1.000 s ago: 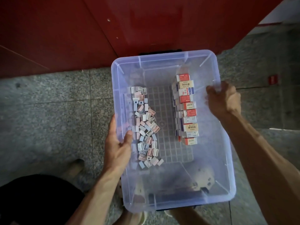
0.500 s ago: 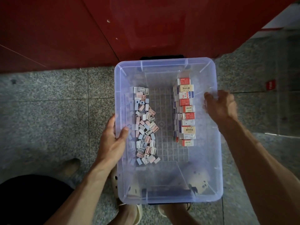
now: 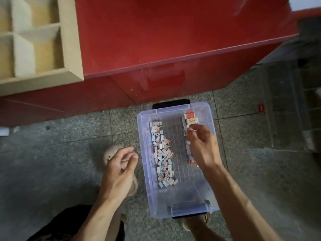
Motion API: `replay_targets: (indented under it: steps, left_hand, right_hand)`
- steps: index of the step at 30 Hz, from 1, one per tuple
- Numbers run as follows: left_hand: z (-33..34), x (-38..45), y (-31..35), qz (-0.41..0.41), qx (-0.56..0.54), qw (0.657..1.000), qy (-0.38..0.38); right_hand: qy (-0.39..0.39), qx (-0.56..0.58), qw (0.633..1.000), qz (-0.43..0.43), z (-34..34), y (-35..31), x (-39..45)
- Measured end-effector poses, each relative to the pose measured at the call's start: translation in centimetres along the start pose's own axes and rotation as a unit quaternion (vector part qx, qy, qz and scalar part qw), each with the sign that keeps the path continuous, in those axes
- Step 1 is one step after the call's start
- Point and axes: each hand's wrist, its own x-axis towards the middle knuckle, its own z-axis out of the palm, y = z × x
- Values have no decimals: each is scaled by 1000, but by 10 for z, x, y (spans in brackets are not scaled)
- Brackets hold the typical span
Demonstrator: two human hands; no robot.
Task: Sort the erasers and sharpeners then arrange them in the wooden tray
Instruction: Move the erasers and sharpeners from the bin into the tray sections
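Observation:
A clear plastic bin (image 3: 144, 153) stands on the floor. Inside it, along the left, lies a heap of several small sharpeners (image 3: 162, 152). Along the right runs a row of boxed erasers (image 3: 190, 118), partly hidden by my right hand (image 3: 203, 146). That hand hovers over the row with loosely curled fingers and nothing plainly in them. My left hand (image 3: 119, 167) hangs just left of the bin, off its rim, fingers loosely curled and empty. The wooden tray (image 3: 71, 32) with its dividers sits on the red table at the top left.
The red table (image 3: 173, 40) rises just beyond the bin. A second clear container (image 3: 281, 110) stands on the granite floor at the right, with a small red object (image 3: 261, 108) beside it. My feet show by the bin's near end (image 3: 206, 216) and under my left hand (image 3: 111, 152).
Both hands have let go of the bin's rim, and the bin now rests on the floor. My view has risen, bringing the wooden tray and table top into sight.

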Motion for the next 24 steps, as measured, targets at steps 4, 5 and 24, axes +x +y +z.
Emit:
replay_targets:
  steps: [4, 5, 24]
  left_hand:
    - [-29, 24, 14, -2, 69, 995, -74]
    - [-37, 33, 15, -6, 84, 992, -97]
    - [-34, 204, -62, 89, 261, 927, -253]
  right_hand:
    - [43, 34, 998, 18, 31, -6, -10]
    - [58, 44, 997, 32, 39, -6, -10]
    - [58, -225, 972, -27, 195, 223, 108]
